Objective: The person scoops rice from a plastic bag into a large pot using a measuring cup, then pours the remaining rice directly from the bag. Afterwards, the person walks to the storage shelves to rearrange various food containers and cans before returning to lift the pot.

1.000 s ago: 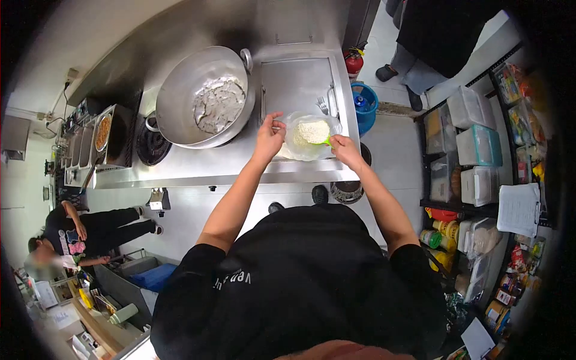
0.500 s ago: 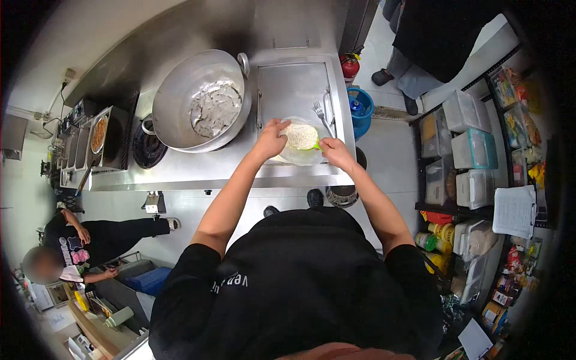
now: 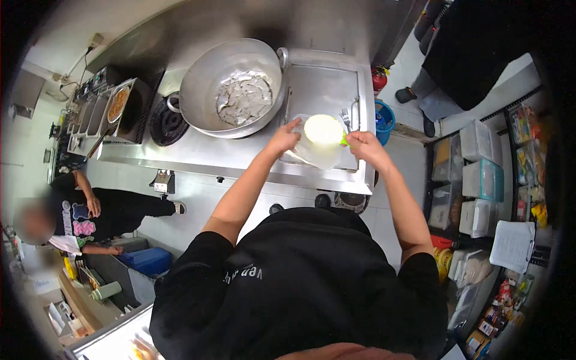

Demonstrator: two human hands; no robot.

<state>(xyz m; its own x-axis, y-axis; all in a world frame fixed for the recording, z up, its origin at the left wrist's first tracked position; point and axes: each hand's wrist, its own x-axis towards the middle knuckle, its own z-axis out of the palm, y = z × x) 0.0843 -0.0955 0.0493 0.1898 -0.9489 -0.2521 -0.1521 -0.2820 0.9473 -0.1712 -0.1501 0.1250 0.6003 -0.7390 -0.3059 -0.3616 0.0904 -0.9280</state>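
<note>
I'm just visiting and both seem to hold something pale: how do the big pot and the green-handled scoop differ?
The pot is wide and deep; the scoop is far smaller. The pot is silvery metal with two loop handles, while the scoop has one bright green handle. The pot rests on the cooktop; the scoop is in the right hand. Both hold pale contents.

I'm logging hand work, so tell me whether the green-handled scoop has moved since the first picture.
Yes. Judged against the big metal pot, the green-handled scoop in the right hand is now nearer, having shifted left.
</note>
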